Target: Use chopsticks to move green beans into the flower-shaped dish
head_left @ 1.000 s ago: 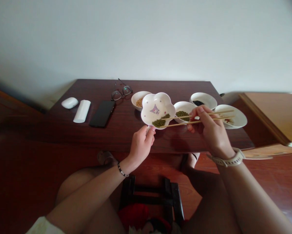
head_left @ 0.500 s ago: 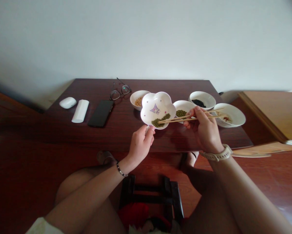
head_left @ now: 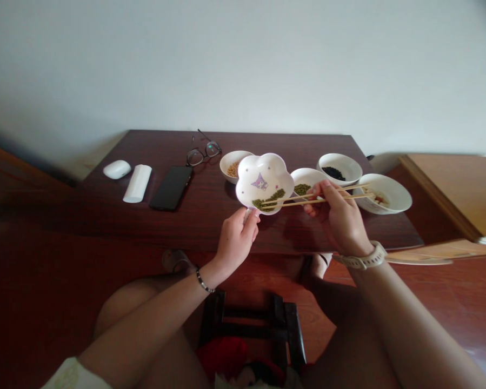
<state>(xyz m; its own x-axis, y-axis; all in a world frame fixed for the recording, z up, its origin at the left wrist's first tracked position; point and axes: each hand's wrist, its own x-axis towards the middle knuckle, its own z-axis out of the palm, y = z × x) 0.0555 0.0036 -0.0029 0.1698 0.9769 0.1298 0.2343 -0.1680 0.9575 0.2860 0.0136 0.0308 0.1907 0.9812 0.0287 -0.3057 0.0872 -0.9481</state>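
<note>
My left hand (head_left: 238,233) is closed round the short handle of a white flower-shaped bowl (head_left: 252,181), held tilted above the table. Small green beans (head_left: 275,199) lie along the bowl's lower edge, beside a purple cartoon print. A pair of wooden chopsticks (head_left: 297,201) is gripped in my right hand (head_left: 340,215), their tips among those beans. Partly covered by my right fingers, a white bowl (head_left: 306,174) with more green beans stands on the table just behind.
On the dark table (head_left: 161,143) stand a bowl of yellowish grains (head_left: 228,161), a bowl of black beans (head_left: 340,160) and a bowl with pale and reddish pieces (head_left: 399,197). Glasses (head_left: 204,153), a phone (head_left: 171,187), a white case (head_left: 138,183) and a white rounded object (head_left: 117,169) lie left.
The chopstick tips have shifted slightly left within the green beans, and the two sticks are spread a little wider. The whole view has moved slightly; the flower-shaped bowl stays held.
</note>
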